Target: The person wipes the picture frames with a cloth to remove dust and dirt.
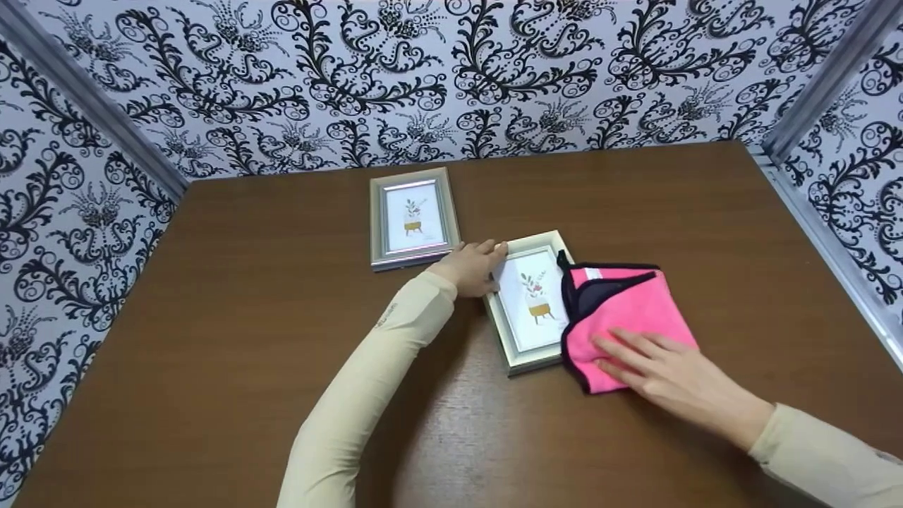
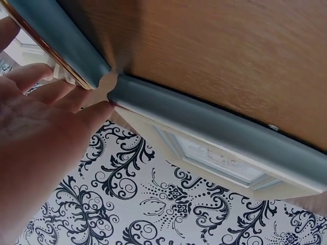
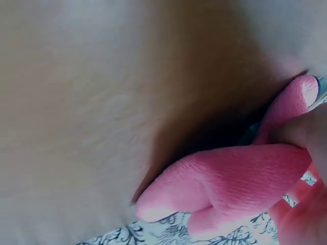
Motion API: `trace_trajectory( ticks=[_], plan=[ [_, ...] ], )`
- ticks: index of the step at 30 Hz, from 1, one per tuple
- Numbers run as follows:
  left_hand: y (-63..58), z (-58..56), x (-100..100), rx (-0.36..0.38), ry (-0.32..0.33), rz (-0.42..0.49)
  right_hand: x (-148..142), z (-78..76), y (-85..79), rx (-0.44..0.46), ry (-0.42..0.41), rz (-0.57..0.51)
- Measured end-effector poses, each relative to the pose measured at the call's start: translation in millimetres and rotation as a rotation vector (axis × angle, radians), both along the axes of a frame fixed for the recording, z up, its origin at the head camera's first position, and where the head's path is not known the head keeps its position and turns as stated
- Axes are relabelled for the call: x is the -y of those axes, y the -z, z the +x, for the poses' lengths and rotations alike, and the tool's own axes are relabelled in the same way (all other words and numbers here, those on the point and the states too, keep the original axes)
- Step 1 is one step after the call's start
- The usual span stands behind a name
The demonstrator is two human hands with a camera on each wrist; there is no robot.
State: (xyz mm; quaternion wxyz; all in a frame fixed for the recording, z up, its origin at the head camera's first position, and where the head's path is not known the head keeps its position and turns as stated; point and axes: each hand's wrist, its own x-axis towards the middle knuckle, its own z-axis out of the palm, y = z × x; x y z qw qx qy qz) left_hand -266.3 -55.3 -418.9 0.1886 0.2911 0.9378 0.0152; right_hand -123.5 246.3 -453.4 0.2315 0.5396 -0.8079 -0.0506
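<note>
A cream picture frame [image 1: 515,355] lies face up with a potted-plant print inside. My left hand [image 1: 471,268] grips its upper left corner, thumb over the inner edge; the left wrist view shows the fingers [image 2: 48,91] against the frame's side [image 2: 64,38]. A pink cloth [image 1: 656,307] with black edging covers the frame's right side and spills onto the table. My right hand [image 1: 667,370] rests on this cloth with fingers spread. Close up in the right wrist view, the cloth [image 3: 245,176] bulges beside the thumb; part of the hand lies outside that view.
A second picture frame [image 1: 379,219], beige and silver with a similar print, lies just left of my left hand, its corner close to the first frame. Brown table [image 1: 247,339]. Patterned walls [image 1: 423,85] stand behind and at both sides, with metal strips [image 1: 822,88] at the corners.
</note>
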Motion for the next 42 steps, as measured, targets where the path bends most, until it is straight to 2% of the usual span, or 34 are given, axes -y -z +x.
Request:
trace_trajectory(
  ticks=[5,9,12,15,18,20,22,29,34,42],
  plan=[
    [-0.5,1.3,-2.0,-0.018,-0.006,-0.009,33.1,2.4,0.7,0.024,-0.054,-0.019],
    [0.4,0.3,-2.9,-0.045,0.004,-0.020,67.2,2.4,0.2,0.002,-0.093,0.020],
    [2.6,-0.9,-2.4,-0.058,0.020,-0.016,81.4,0.4,0.0,0.006,-0.118,0.049],
    [4.6,-1.6,-1.4,-0.059,0.052,0.001,75.7,-4.1,-0.2,0.078,-0.133,0.027],
    [4.6,-1.8,-0.4,-0.057,0.070,0.014,53.4,-10.9,-2.6,0.157,-0.135,0.005],
    [3.8,-2.1,0.1,-0.052,0.064,0.021,35.9,-15.9,-5.3,0.174,-0.125,0.020],
    [2.7,-2.4,0.4,-0.043,0.049,0.017,19.3,-20.7,-8.5,0.150,-0.112,0.060],
    [3.0,-2.8,-0.7,-0.019,0.040,-0.010,-16.0,-31.6,-15.4,-0.059,-0.109,0.227],
    [1.6,-1.6,0.1,-0.006,0.020,0.007,-6.5,-28.7,-13.8,-0.066,-0.109,0.225],
    [0.1,-1.5,0.8,-0.007,0.041,0.056,50.4,-16.8,-6.3,-0.058,-0.128,0.102]
  ],
)
